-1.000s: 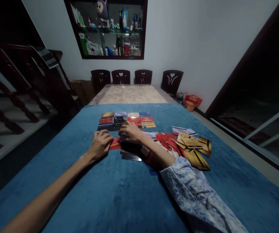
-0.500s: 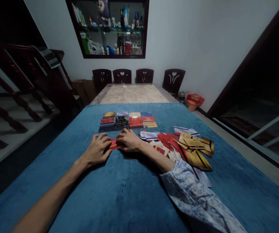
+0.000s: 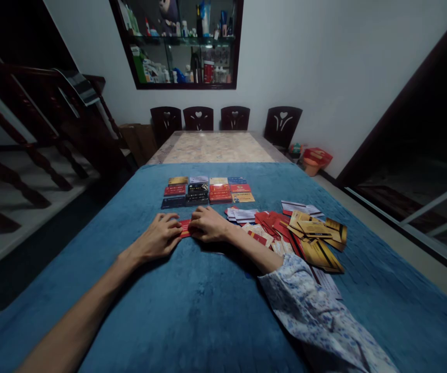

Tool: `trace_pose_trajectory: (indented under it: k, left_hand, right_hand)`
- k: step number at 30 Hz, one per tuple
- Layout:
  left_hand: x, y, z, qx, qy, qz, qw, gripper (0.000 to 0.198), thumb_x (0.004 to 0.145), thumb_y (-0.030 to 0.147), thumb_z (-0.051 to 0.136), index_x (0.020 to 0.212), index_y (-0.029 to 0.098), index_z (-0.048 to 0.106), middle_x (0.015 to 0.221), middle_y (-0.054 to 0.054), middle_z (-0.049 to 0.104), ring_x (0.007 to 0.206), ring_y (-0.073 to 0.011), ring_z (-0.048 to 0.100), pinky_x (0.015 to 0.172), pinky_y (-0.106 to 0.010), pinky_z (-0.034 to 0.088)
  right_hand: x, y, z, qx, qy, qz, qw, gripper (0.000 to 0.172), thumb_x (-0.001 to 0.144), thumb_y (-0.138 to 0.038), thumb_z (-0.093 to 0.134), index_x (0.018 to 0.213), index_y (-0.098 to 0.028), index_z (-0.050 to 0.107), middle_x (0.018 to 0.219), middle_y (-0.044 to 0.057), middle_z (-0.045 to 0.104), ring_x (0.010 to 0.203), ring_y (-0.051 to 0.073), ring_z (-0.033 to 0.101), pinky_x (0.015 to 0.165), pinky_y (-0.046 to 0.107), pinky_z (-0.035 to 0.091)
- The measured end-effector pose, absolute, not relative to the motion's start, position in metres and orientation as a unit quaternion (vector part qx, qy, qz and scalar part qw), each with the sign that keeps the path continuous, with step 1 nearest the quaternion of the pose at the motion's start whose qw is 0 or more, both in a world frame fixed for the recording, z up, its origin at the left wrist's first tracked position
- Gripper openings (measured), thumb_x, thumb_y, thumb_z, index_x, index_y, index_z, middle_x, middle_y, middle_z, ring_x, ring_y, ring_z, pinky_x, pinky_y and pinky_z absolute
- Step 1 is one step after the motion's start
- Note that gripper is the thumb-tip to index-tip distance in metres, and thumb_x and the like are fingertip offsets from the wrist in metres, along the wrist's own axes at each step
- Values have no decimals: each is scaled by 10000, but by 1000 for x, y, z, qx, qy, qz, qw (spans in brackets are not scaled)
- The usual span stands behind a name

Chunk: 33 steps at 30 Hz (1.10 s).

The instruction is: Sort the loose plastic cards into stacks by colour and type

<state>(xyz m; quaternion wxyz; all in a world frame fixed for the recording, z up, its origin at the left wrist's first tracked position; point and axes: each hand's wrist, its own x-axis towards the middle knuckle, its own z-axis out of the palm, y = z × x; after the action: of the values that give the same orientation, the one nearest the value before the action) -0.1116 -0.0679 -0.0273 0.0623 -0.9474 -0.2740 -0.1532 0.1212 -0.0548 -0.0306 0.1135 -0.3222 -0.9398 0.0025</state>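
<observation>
A red card (image 3: 185, 228) lies low over the blue cloth between my hands. My left hand (image 3: 161, 234) has its bent fingers and thumb closed on the card's left end. At the right end, my right hand (image 3: 209, 224) curls over the card and covers part of it. Whether it is one card or a thin stack, I cannot tell. Just beyond, cards stand in neat rows: a red group (image 3: 220, 194), black cards (image 3: 197, 198), a dark blue card (image 3: 173, 202) and a yellowish card (image 3: 243, 197) among them.
Right of my hands spreads a loose pile of cards, with gold cards (image 3: 318, 233), red cards (image 3: 272, 223) and white striped cards (image 3: 245, 215). A blue cloth (image 3: 161, 311) covers the near table. Dark chairs (image 3: 235, 118) stand at the far end.
The view has tilted and shifted slightly, so everything sits a little higher and further right. Both hands stay on the red card, with only slight finger movement.
</observation>
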Motion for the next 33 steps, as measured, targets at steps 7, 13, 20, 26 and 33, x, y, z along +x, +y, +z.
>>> trace_pose_trajectory:
  k: [7,13,20,26,33]
  left_hand:
    - [-111,-69,-22,-954,-221,-174,101,305,996,188,462,860,169,734,883,-99,728,948,-223,644,887,-415,482]
    - [-114,-64,-22,-947,-231,-207,79,286,978,190,462,884,193,732,842,-85,713,871,-213,637,850,-411,508]
    - [-125,-56,-27,-924,-284,-245,78,305,976,194,448,1147,174,700,944,-110,718,873,-229,634,816,-398,503]
    - [-129,-51,-35,-909,-326,-259,35,360,966,191,435,1264,157,635,1107,-122,725,957,-234,649,901,-411,510]
    - [-125,-54,-37,-899,-363,-245,13,372,919,169,450,1241,162,637,1125,-114,733,991,-248,657,910,-417,525]
  right_hand:
    - [125,-54,-26,-295,-948,-6,124,203,923,-290,603,1013,-188,753,967,84,693,938,216,516,742,330,318]
    - [126,-51,-26,-303,-943,-25,137,211,922,-250,592,1051,-194,749,988,81,724,960,219,545,753,335,335]
    - [125,-52,-25,-360,-915,-2,180,235,976,-194,528,1088,-178,734,986,86,747,927,203,586,773,309,376]
    - [124,-58,-22,-421,-885,42,191,312,950,-148,557,1248,-192,640,1077,96,718,1004,209,615,834,295,426]
    - [123,-61,-22,-444,-879,42,167,408,944,-141,541,1347,-202,556,1124,113,712,1025,237,617,857,330,447]
